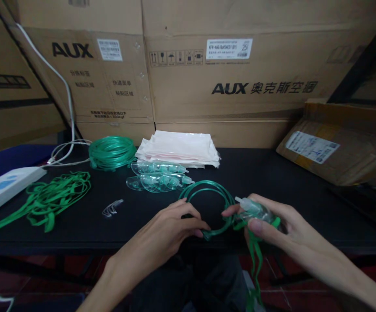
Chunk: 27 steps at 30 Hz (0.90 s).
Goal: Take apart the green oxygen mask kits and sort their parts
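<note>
My left hand [183,223] pinches the end of a coiled green tube [210,185] near the table's front edge. The loop of tubing stands between my two hands. Closed around a clear oxygen mask [256,209] is my right hand [272,221]; the mask's pale nozzle points to the left. A green elastic strap [255,260] hangs from the mask over the table edge. Beyond the loop, several more clear masks [158,178] lie in a stack. My right fingers touch or nearly touch the loop; I cannot tell which.
A larger green tubing coil [112,152], white plastic bags [178,147], a pile of green straps [56,197] and small clear strips [112,208] lie on the black table [259,167]. A power strip [9,186] is at left, a cardboard box [340,143] at right. Large cartons [181,99] stand behind.
</note>
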Available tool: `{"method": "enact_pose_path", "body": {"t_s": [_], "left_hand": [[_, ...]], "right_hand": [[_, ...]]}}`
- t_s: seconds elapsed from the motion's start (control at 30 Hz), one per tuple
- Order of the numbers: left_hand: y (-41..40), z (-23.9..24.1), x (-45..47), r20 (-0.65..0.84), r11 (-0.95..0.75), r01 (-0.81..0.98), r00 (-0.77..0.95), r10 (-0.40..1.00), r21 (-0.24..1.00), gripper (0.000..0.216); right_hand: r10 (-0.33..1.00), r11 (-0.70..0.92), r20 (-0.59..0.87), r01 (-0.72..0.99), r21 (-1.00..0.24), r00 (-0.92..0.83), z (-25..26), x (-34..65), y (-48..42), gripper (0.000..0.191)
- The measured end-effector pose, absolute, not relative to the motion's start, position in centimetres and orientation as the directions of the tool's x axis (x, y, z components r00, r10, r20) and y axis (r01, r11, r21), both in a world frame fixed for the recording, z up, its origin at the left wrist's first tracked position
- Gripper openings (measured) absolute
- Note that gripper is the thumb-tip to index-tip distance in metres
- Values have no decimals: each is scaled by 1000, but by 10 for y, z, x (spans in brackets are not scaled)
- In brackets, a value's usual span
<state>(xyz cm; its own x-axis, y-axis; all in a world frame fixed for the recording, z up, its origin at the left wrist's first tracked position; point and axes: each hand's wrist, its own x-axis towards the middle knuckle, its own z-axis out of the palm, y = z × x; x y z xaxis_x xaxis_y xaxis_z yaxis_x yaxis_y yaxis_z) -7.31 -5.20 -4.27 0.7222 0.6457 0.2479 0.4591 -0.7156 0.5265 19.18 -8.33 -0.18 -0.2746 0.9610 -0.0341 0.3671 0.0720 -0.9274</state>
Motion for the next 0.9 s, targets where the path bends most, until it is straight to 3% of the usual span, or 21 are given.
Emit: {"method": "enact_pose_path", "body": {"t_s": [0.23, 0.5, 0.7, 0.9], "left_hand": [[-46, -37, -69, 306, -686, 469, 653, 693, 556, 23], [-54, -37, -48, 284, -699, 473, 679, 677, 536, 22], [-44, -45, -56, 325, -716, 407, 688, 649, 567, 22], [-44, -44, -56, 336, -685, 367, 666, 666, 629, 21]], "right_hand": [[962, 51, -64, 407, -912, -264, -16, 188, -72, 34], [991, 43, -27, 505, -862, -129, -21, 182, -85, 43], [991, 65, 7, 431, -900, -136, -7, 190, -84, 36], [957, 1, -101, 350, -937, -272, 2, 199, -67, 56]]}}
